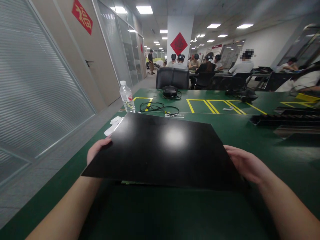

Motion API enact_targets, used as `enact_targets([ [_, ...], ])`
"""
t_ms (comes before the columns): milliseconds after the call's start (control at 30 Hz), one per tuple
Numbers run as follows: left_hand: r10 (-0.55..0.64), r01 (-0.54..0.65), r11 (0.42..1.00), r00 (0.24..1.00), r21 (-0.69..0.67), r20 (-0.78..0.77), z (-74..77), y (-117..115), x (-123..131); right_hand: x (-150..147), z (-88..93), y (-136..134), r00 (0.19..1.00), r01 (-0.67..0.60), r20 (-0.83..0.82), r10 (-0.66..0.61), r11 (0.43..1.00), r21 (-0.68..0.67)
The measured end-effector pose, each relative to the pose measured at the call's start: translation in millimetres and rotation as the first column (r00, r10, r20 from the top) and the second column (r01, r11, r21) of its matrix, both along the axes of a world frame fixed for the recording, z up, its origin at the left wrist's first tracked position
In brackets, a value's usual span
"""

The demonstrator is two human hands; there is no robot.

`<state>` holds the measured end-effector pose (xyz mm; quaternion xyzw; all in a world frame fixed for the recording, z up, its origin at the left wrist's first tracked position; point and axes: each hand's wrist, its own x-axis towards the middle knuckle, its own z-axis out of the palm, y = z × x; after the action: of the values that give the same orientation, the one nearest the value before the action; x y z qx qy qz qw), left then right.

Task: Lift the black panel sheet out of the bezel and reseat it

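Note:
A flat, glossy black panel, which looks like a display panel, is held above the green table. My left hand grips its left edge, the thumb lying on top and the other fingers hidden underneath. At the right edge, my right hand holds the panel with its fingers against the side and partly out of sight below. A ceiling light reflects brightly off the panel's face. Something green shows in a thin strip under the front edge, too little to name.
A water bottle stands at the table's left edge near crumpled white material. Black cable lies behind the panel. Several dark panels are at the right. Beyond the table are a black chair and several seated people.

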<state>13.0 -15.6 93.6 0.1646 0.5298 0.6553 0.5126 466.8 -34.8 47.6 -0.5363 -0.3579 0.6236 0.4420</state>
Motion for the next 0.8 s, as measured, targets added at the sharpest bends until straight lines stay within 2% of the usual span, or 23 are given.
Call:
enact_targets([
  [33,0.014,-0.014,1.0,1.0,-0.004,0.01,1.9,0,3,2,-1.4,1,1.0,0.005,-0.007,-0.005,1.0,-0.003],
  [167,-0.062,0.058,0.996,0.997,0.071,0.049,0.4,0,4,8,-6.9,5,0.995,0.085,-0.045,-0.086,0.996,-0.027],
  [300,-0.062,0.062,0.997,0.998,0.039,0.014,-4.5,1,0,11,-7.8,8,0.984,0.18,0.004,-0.18,0.984,0.006],
  [433,-0.045,0.046,0.996,0.999,0.073,-0.011,-4.2,0,4,10,-4.6,7,0.957,0.281,0.06,-0.283,0.959,0.04],
  [500,-0.074,0.076,0.993,0.997,0.085,-0.027,-4.4,-1,5,7,-2.4,6,0.945,0.307,0.099,-0.312,0.949,0.067],
  [667,-0.156,0.169,0.981,0.98,0.098,-0.124,-11.7,-1,1,3,-0.4,5,0.922,0.345,0.149,-0.356,0.933,0.098],
  [800,-0.19,0.231,0.964,0.945,0.133,-0.266,-22.1,7,-11,8,-4.7,8,0.917,0.336,0.181,-0.354,0.934,0.123],
])
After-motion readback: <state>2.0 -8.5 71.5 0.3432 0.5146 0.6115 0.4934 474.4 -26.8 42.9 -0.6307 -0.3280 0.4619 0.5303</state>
